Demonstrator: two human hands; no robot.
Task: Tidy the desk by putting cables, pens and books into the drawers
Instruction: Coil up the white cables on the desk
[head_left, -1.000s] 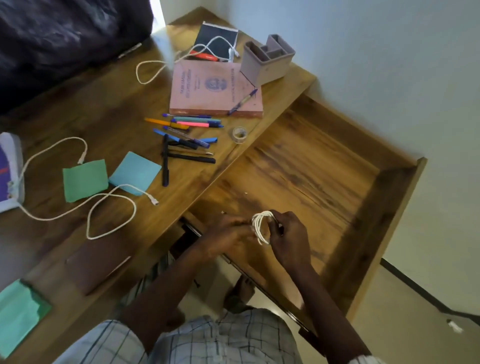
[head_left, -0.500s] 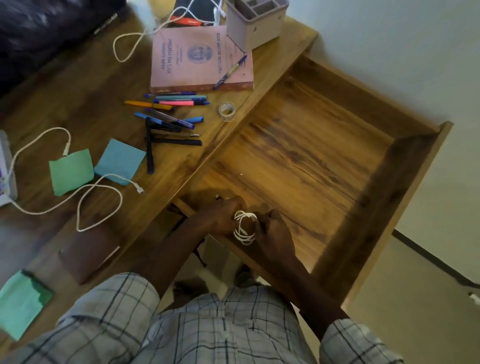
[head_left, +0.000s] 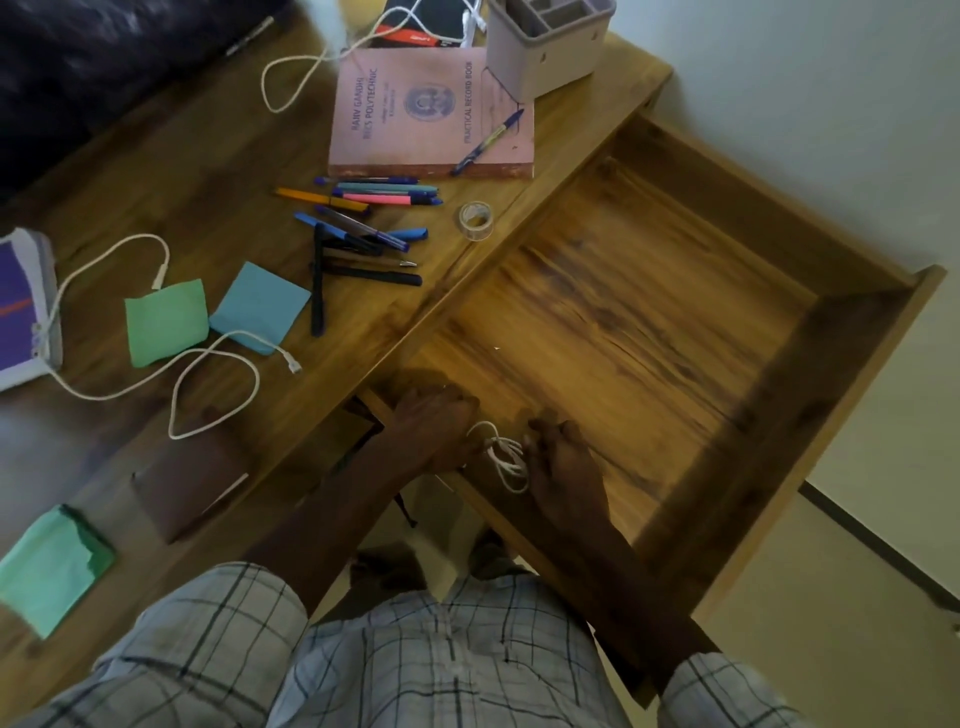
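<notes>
The wooden drawer (head_left: 857, 332) stands pulled out to the right of the desk (head_left: 156, 171). At its near left corner my left hand (head_left: 436, 426) and my right hand (head_left: 566, 462) both hold a small coiled white cable (head_left: 501, 457) low against the drawer floor. On the desk lie a pink record book (head_left: 415, 114) with a blue pen (head_left: 488, 137) on it, several loose pens (head_left: 363, 218), a long white cable (head_left: 208, 374) and another white cable (head_left: 306, 67) at the back.
A grey pen holder (head_left: 545, 41) stands at the desk's far corner, with a tape roll (head_left: 475, 221) near the drawer edge. Green (head_left: 166, 322) and blue (head_left: 260, 306) sticky pads, a brown notebook (head_left: 187, 483) and a purple book (head_left: 21, 312) lie to the left.
Both hands have lowered the coiled cable from above the drawer down into its near left corner. My view has tilted downward and closer.
</notes>
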